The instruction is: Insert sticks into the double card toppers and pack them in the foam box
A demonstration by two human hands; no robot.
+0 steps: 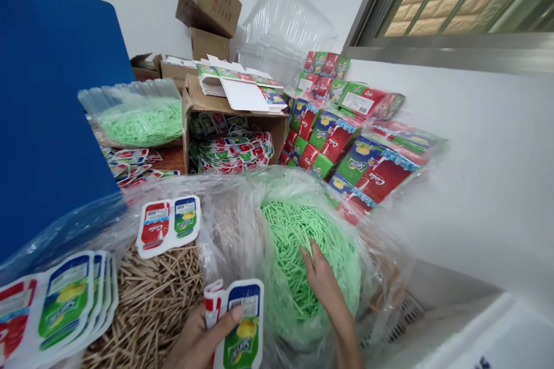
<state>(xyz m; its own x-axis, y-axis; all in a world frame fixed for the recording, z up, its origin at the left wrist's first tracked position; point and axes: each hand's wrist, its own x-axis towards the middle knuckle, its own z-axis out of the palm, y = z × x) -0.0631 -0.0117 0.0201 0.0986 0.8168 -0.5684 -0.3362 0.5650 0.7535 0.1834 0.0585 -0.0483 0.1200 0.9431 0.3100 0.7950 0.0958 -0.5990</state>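
Observation:
Low in the view, my left hand (201, 334) is closed on a printed card (244, 328) with a Sprite panel facing up and a red panel folded over at its left. My right hand (322, 277) reaches into a clear bag of thin green sticks (289, 230); its thumb and forefinger are pinched together among them. To the left lies a heap of brown sticks (151, 282). A flat Cola and Sprite card (168, 225) rests on that heap. A fanned stack of similar cards (64, 305) sits at the lower left.
Behind stands an open carton (236, 109) full of cards, with flattened printed boxes on top. Wrapped Cola and Sprite boxes (337, 132) are piled at right. A clear tub of green sticks (138, 118) stands at left beside a blue panel (56, 98). A white wall (489, 184) bounds the right.

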